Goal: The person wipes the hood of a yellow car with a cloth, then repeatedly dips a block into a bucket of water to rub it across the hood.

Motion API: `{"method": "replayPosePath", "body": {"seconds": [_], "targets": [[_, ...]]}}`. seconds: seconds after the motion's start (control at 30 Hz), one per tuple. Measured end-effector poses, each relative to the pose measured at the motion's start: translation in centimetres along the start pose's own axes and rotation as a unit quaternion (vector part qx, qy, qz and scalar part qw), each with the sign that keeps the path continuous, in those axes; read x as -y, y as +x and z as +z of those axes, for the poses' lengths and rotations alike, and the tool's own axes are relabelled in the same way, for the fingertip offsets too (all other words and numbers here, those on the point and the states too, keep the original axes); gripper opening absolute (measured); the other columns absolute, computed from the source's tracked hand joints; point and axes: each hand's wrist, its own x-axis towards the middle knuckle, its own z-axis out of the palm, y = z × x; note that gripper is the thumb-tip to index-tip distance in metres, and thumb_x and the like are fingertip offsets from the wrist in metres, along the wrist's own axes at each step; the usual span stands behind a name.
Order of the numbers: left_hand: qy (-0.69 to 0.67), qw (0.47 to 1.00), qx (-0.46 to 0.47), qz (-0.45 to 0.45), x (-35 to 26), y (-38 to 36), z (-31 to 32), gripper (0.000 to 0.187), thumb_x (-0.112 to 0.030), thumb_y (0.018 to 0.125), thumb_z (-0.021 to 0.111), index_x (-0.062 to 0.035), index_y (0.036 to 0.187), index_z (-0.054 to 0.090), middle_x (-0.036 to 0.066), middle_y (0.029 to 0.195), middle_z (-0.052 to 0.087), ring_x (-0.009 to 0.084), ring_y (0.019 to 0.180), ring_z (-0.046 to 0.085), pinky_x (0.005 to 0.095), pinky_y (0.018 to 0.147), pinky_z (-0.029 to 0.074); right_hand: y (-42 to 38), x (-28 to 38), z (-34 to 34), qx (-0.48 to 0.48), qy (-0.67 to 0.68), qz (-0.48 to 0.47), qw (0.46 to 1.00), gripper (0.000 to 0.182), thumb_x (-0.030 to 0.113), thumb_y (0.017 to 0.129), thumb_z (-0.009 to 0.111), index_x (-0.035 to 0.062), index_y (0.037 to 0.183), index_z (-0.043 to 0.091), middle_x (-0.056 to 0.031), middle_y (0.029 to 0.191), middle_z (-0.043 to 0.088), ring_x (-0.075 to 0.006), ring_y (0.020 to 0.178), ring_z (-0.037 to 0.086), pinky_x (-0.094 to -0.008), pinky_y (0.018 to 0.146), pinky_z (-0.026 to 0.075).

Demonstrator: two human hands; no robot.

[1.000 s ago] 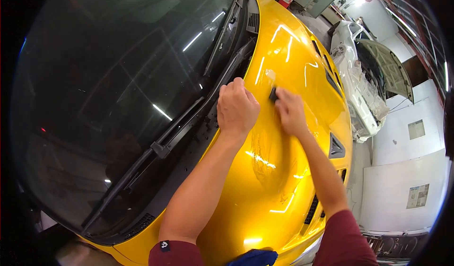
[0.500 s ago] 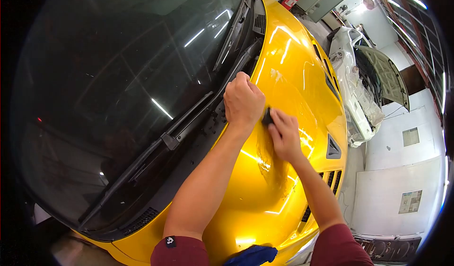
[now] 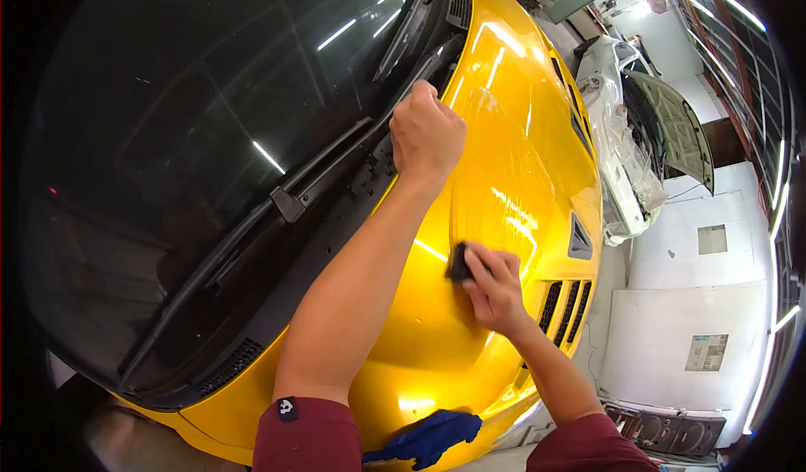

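Note:
The yellow car hood [image 3: 395,359] spreads beneath both hands. My right hand [image 3: 497,289] grips a small black squeegee [image 3: 459,262], pressed to the hood's surface. Shiny wrinkles and streaks of what looks like a wet clear film [image 3: 516,212] lie just above it. My left hand [image 3: 426,130] is closed in a fist at the hood's rear edge, beside the windshield. What its fingers hold, if anything, is hidden.
A dark blue cloth [image 3: 432,438] lies on the hood near me. To the left are a wiper arm [image 3: 214,250] and the dark windshield [image 3: 193,136]. Black vents [image 3: 562,308] break the hood's right side. A white car [image 3: 617,153] with its hood raised stands beyond.
My right hand has drawn the squeegee down along the hood toward me. My left hand stays closed near the rear edge. Bright wrinkles now show where the right hand was.

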Motion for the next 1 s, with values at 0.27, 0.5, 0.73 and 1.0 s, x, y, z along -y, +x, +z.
{"method": "replayPosePath", "body": {"seconds": [0.27,0.5,0.73,1.0], "targets": [[0.027,0.999,-0.009,0.029,0.5,-0.1,0.2,0.015,-0.01,0.09,0.057,-0.0007,0.096,0.067,0.027,0.093,0.073,0.0471,0.091,0.07,0.0511,0.085,0.056,14.5,-11.2,2.3,-0.107,-0.028,0.061,0.992,0.043,0.01,0.092,0.066,0.0054,0.135,0.062,-0.0166,0.137,0.063,-0.0399,0.115,0.058,-0.0466,0.102,0.042],[0.032,0.999,0.04,-0.012,0.0,-0.3,-0.3,0.018,-0.01,0.092,0.055,-0.0006,0.101,0.067,0.025,0.097,0.074,0.0443,0.093,0.072,0.0492,0.088,0.057,-4.5,-0.6,-1.2,0.001,-0.001,-0.011,1.0,0.057,0.008,0.082,0.074,0.0045,0.138,0.06,-0.015,0.136,0.064,-0.0347,0.112,0.061,-0.0433,0.098,0.045],[0.061,0.997,0.038,0.024,0.0,-0.2,-0.2,0.018,-0.01,0.091,0.057,0.0003,0.103,0.067,0.026,0.098,0.074,0.0437,0.094,0.072,0.0487,0.088,0.057,11.0,-15.9,0.6,-0.106,-0.043,0.005,0.993,0.041,0.01,0.091,0.064,0.0031,0.131,0.06,-0.0183,0.129,0.066,-0.0386,0.113,0.06,-0.0485,0.098,0.044],[0.047,0.998,0.037,0.001,-0.2,-0.6,0.0,0.016,-0.009,0.093,0.055,-0.0001,0.1,0.067,0.025,0.095,0.074,0.0427,0.091,0.072,0.0469,0.086,0.057,-5.0,-1.3,-0.8,0.005,0.004,0.026,1.0,0.062,0.005,0.081,0.071,0.0084,0.141,0.056,-0.0119,0.134,0.066,-0.0328,0.12,0.06,-0.0488,0.102,0.042]]}}
